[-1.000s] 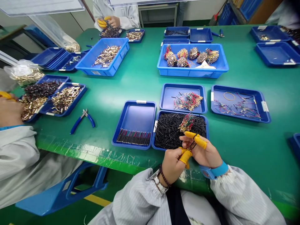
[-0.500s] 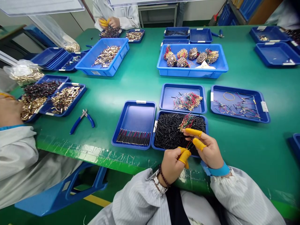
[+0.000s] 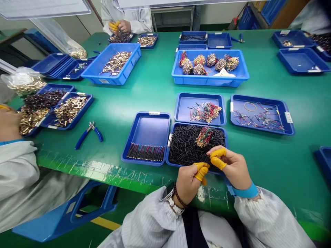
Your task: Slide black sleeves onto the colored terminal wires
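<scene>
My left hand (image 3: 190, 181), in yellow finger cots, is closed in a pinch at the front edge of a tray of short black tubes (image 3: 184, 144). A thin wire is in its fingers, mostly hidden now. Just right of it, my right hand (image 3: 234, 167) is also closed, thumb and forefinger together over the tray's right side; what they pinch is too small to make out. On the tubes lies a bundle of red and green wires (image 3: 204, 136) with gold ends. The tray to the left (image 3: 151, 127) carries a neat row of black-sleeved wires (image 3: 146, 152).
Behind the tube tray is a tray of loose coloured wires (image 3: 207, 112); a wire tray (image 3: 261, 119) with a rubber band lies right. Blue-handled cutters (image 3: 89, 134) lie left. Beyond stand bins (image 3: 210, 80) of parts. A co-worker's hand (image 3: 10, 120) is at far left.
My right hand has drawn back from the wire bundle, and its forefinger has bent in to the thumb. The red and green wire between my hands no longer shows. My left hand barely moved.
</scene>
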Motion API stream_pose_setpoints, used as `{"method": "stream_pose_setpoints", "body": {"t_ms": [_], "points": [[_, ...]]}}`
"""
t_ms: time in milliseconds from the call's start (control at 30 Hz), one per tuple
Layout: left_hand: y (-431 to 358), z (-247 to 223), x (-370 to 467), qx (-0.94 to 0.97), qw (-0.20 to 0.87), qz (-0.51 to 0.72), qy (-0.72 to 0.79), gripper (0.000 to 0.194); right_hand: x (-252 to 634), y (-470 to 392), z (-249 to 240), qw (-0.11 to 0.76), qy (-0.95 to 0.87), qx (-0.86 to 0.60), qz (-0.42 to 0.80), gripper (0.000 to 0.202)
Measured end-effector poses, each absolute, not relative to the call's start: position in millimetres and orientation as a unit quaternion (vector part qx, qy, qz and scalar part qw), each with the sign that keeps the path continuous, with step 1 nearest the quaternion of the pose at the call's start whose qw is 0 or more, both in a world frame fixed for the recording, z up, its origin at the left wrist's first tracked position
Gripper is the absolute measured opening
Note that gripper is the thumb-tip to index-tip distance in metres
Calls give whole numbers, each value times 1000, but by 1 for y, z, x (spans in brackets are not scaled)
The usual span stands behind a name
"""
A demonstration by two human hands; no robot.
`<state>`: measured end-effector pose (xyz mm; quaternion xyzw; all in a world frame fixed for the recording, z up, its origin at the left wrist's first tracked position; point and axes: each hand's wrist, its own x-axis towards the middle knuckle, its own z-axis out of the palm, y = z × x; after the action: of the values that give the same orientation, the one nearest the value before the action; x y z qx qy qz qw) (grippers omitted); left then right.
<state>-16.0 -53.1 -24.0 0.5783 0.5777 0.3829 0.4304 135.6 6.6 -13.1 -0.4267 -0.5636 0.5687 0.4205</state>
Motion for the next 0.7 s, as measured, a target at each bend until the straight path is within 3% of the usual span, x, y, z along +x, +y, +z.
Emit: {"method": "stream_pose_setpoints", "body": {"t_ms": [433, 700], "points": [[-56, -24, -14, 662, 300, 372, 578, 49, 124, -5, -24, 434, -449, -353, 697, 10], [-54, -16, -15, 658, 303, 362, 587, 48, 121, -7, -19, 425, -435, -328, 723, 17]]}}
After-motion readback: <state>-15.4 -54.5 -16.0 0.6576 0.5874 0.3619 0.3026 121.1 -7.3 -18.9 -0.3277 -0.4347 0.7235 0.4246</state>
